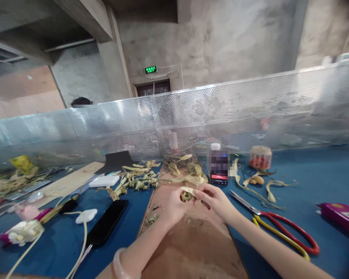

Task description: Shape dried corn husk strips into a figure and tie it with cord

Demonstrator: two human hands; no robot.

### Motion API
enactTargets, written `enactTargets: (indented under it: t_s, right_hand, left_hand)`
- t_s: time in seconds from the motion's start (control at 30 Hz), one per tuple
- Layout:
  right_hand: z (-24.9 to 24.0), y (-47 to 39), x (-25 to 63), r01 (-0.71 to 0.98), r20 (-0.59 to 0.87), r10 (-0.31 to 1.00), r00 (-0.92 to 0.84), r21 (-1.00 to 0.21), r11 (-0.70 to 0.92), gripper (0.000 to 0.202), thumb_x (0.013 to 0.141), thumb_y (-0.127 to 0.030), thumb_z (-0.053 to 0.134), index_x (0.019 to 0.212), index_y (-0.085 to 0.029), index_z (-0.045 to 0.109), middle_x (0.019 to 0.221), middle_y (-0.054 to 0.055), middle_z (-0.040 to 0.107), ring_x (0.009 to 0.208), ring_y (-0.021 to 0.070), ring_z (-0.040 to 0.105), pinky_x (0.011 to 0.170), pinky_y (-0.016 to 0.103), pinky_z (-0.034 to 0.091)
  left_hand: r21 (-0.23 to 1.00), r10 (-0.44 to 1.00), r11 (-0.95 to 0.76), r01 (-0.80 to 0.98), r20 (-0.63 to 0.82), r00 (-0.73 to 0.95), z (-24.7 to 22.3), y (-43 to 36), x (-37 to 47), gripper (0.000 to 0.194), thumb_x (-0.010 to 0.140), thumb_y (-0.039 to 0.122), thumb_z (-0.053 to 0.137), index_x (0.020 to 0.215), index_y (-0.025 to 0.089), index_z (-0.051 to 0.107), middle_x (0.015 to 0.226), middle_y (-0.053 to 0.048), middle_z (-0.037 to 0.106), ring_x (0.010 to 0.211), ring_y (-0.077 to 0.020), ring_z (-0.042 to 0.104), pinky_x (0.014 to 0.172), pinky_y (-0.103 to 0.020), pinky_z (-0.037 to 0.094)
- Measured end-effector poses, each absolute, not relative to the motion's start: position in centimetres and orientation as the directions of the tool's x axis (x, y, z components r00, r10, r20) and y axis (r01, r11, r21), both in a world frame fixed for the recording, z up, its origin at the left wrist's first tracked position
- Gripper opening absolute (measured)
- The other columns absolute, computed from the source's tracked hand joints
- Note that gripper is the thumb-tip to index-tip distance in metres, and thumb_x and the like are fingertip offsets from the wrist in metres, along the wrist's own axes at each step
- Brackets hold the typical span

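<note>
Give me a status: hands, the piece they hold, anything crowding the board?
Left hand grips dried leaf bundle; right hand pinches its right side. Bundle held over brown board. Loose leaves crowd board's far end; scissors lie to its right.

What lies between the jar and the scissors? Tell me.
In the head view, dry leaf strips and a small tan lump lie on the blue table between the jar and the scissors.
</note>
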State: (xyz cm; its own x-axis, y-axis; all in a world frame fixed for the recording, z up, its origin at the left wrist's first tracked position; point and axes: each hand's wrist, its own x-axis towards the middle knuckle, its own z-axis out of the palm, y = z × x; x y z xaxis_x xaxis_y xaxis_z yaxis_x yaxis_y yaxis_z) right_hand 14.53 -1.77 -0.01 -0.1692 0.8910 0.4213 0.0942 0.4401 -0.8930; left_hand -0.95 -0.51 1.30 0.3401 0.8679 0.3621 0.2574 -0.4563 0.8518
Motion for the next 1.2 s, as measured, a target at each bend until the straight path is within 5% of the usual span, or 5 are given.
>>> enactTargets:
  t_s: [0.63,0.87,1.2]
  right_hand:
    - [-0.1,-2.5,14.1,-0.195,0.426,0.898,-0.111,-0.895,0.401,0.023,0.076,-0.018,0.049,0.056,-0.017,0.038,0.063,-0.004,0.045,0.05,0.0115,0.056,0.046,0.026,0.05]
    - [-0.4,-2.6,14.1,-0.194,0.452,0.89,-0.052,-0.879,0.435,0.021,0.072,-0.013,0.048,0.056,-0.018,0.035,0.068,-0.004,0.044,0.048,0.0106,0.055,0.042,0.027,0.051]
    - [-0.4,-2.6,14.2,-0.05,0.511,0.859,-0.035,-0.859,0.509,0.026,0.074,-0.017,0.048,0.057,-0.02,0.029,0.069,-0.002,0.042,0.051,0.0094,0.05,0.044,0.025,0.051]
  left_hand:
    - [0.846,0.874,-0.451,0.284,0.353,0.335,1.1,-0.8,-0.7,0.007,0.067,0.02,0.055,0.073,0.015,0.054,0.064,0.003,0.049,0.06,-0.0115,0.043,0.055,-0.021,0.033]
    - [0.816,0.871,-0.472,0.333,0.375,0.316,1.3,-1.3,-0.4,0.01,0.067,0.022,0.056,0.074,0.015,0.054,0.064,0.003,0.051,0.061,-0.0114,0.043,0.055,-0.021,0.033]
    - [0.855,0.855,-0.486,0.184,0.42,0.306,0.8,-1.6,0.4,0.019,0.069,0.019,0.057,0.087,0.016,0.053,0.075,0.001,0.055,0.067,-0.0125,0.049,0.058,-0.02,0.039]
